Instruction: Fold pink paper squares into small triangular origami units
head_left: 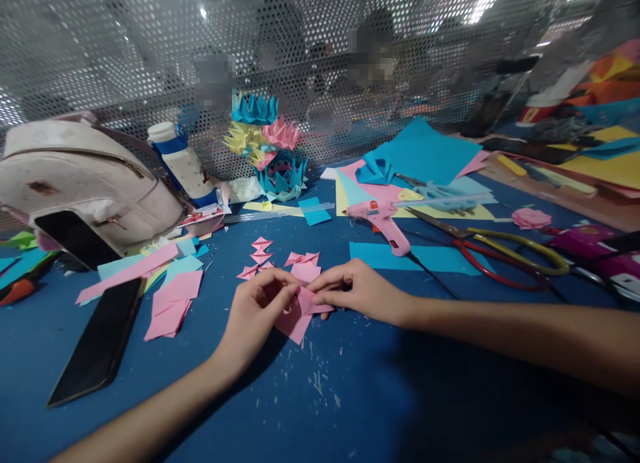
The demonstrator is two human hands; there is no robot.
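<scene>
A pink paper piece, partly folded, is between my two hands above the blue table. My left hand pinches its upper left part between thumb and fingers. On the right side, my right hand has its fingers closed on the same paper. Just behind the hands lie a pink paper square and small folded pink pieces. Fingers hide part of the held paper.
Pink paper pieces and a black phone lie left. A pink glue gun, its cord, and large scissors lie right. Folded paper flowers, a bottle and a white backpack stand behind.
</scene>
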